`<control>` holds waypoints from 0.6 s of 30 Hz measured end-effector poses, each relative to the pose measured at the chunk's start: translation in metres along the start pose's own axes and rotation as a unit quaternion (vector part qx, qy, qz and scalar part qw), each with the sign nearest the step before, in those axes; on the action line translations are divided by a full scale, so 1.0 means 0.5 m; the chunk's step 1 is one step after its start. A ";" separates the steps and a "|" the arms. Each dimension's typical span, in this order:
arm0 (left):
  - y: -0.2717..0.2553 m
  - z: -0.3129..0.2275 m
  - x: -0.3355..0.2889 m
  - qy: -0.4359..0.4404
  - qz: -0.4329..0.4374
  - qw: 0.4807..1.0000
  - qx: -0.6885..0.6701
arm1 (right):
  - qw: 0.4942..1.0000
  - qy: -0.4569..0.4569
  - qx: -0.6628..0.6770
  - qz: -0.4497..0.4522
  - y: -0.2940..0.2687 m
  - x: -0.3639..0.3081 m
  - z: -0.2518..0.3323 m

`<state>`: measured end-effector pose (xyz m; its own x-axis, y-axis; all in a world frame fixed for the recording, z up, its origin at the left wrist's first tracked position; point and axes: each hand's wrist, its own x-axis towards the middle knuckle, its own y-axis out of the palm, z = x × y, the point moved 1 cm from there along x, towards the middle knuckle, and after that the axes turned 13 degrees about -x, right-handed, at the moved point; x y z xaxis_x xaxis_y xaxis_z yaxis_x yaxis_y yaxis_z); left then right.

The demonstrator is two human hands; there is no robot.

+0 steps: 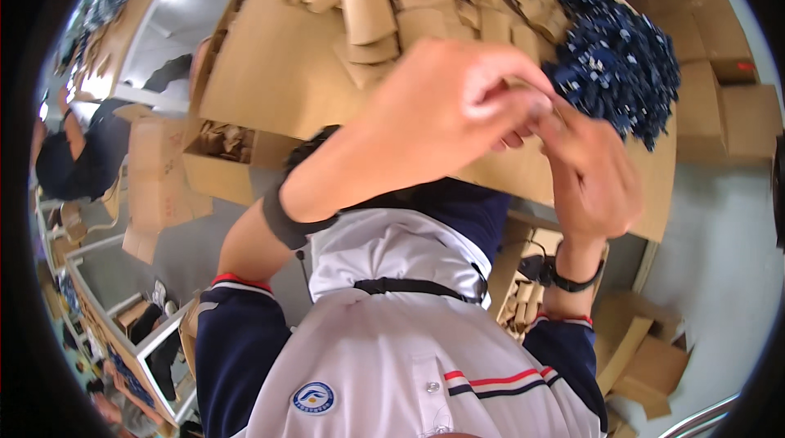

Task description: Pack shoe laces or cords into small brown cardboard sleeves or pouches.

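Note:
Above the table my left hand (470,98) and my right hand (595,172) meet, fingers closed and pinched together at the fingertips. Whatever they hold is mostly hidden by the fingers; only a small brownish bit shows between them, too blurred to name. Behind my left hand lie many folded brown kraft-paper sleeves (368,17), heaped along the far side of the tabletop. Just beyond my right hand rises a pile of small dark navy pieces with white specks (617,62), their kind unclear.
The wooden table (270,70) ends close to my waist. An open carton (221,168) with brown paper pieces stands at its left; another box of sleeves (523,303) sits below the front edge. Cardboard boxes (703,111) are stacked at right. Other people (90,143) work at left.

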<state>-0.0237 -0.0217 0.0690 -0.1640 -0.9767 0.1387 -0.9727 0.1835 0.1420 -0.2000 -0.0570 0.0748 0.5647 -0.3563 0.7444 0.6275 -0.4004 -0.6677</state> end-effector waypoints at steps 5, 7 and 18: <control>0.023 0.038 0.000 0.186 -0.159 0.969 -0.025 | 0.957 0.236 0.166 -0.033 0.029 0.006 0.044; 0.045 0.058 0.001 0.328 -0.227 0.913 0.084 | 0.933 0.242 0.239 -0.115 0.072 -0.002 0.050; 0.064 0.068 -0.058 0.034 -0.128 0.981 -0.142 | 0.989 0.017 0.080 0.126 0.029 -0.048 -0.040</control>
<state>-0.0557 0.0086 0.0362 0.1002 -0.9869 0.1265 -0.8937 -0.0333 0.4475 -0.2154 -0.0710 0.0472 0.6975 -0.4578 0.5513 0.5473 -0.1563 -0.8222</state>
